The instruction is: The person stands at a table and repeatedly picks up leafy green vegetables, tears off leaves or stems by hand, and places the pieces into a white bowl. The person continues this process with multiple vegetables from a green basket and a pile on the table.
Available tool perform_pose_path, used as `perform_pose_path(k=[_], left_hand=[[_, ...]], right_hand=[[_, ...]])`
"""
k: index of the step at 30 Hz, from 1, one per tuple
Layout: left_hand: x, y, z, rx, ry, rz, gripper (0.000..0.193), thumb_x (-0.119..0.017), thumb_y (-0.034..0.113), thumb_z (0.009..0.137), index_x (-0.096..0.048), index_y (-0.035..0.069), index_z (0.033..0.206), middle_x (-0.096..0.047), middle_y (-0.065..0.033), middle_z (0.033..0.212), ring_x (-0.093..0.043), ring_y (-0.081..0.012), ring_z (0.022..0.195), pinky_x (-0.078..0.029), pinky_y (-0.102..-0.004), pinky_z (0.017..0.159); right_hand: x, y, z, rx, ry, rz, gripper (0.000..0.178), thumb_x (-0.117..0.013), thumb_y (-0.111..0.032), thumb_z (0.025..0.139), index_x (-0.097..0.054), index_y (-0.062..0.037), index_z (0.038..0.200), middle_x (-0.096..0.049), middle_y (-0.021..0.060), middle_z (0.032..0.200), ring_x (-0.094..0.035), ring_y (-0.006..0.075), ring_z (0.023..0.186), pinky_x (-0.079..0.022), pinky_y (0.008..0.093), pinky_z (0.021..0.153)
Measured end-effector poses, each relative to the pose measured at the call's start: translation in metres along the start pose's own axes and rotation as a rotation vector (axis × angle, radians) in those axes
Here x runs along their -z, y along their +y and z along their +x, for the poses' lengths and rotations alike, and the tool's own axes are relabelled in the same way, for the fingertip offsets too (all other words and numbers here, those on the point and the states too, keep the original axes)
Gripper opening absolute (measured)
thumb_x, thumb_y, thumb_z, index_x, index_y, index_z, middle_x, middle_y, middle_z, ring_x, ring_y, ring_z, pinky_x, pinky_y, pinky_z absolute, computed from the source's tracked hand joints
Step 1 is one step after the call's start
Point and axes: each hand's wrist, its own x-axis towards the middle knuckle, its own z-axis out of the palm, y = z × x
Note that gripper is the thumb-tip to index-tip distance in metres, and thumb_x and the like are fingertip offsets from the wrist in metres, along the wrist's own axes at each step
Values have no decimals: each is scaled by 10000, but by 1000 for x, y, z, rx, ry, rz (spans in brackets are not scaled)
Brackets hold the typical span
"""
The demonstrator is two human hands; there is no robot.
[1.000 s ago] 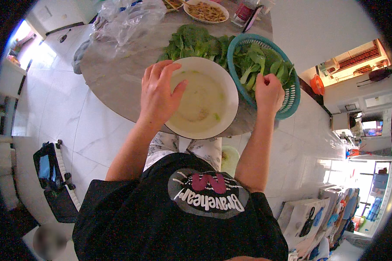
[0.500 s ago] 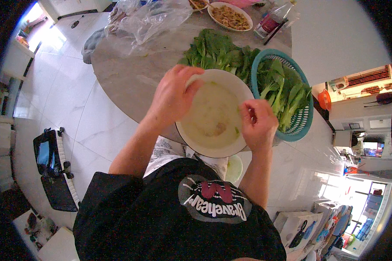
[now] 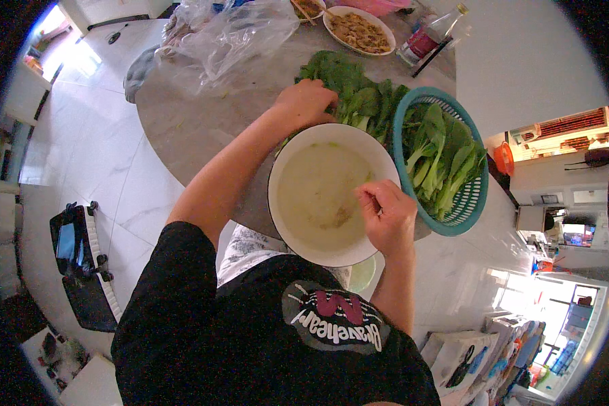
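Note:
A white basin with a dark rim [image 3: 284, 233] holds cloudy, pale water with a brownish patch in it; it sits at the table's near edge. Past its far rim, my left hand [image 3: 308, 103] curls its fingers round part of a pile of leafy greens [image 3: 365, 101]; its fingertips are partly hidden among the leaves. My right hand [image 3: 391, 215] is closed in a pinch over the basin's right side, and what it may hold is too small to make out. Beside the basin stands a teal plastic basket [image 3: 403, 111] with more green stalks [image 3: 443, 159] inside.
On the grey round table [image 3: 183, 128] lie clear plastic bags [image 3: 230, 40] at the far left. A plate of cooked food [image 3: 358, 30] and a glass bottle with a red label [image 3: 426, 40] stand at the back. Under the basin's right side, a pale green container [image 3: 363, 274] shows lower down.
My left hand has gone from the basin's left rim out to the pile of greens. My right hand has shifted slightly left and nearer to me, over the water.

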Motion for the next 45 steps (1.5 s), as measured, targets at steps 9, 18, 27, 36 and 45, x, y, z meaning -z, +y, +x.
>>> perform_pose_path(k=[9,18,27,36,45], left_hand=[[-19,-32,1,59,79,-453,335,-658,105,708,-640,88,1042,-648,-120,1010,-628,-248,931,-510,-354,824],[-18,-51,-6,-11,175,-698,283,-585,101,716,-679,77,982,-666,-130,853,-629,-236,778,-502,-352,715],[-14,-55,-4,39,376,-565,214,-575,128,782,-685,89,962,-668,-132,807,-636,-260,732,-508,-366,701],[3,-36,-11,43,359,-76,218,-694,299,755,-703,171,932,-559,-93,1033,-524,-268,1005,-441,-406,865],[-14,-33,-13,-143,190,145,286,-688,366,760,-674,142,937,-580,-107,1001,-523,-317,1047,-457,-435,877]], right_hand=[[-2,-2,2,-37,-17,-31,85,-686,-141,784,-625,-83,791,-613,74,744,-614,276,642,-497,363,550],[-2,-3,4,-67,22,-36,102,-696,-148,785,-627,-73,774,-589,72,693,-581,242,551,-461,344,492],[-4,-1,5,-50,44,-70,93,-687,-133,787,-624,-66,770,-577,85,677,-557,239,527,-439,344,477],[-6,2,2,-54,33,-99,93,-687,-137,786,-626,-68,776,-587,84,692,-572,251,550,-452,354,498],[-4,-4,3,-81,9,-116,89,-678,-145,786,-632,-70,791,-616,89,740,-607,275,631,-478,366,550]])
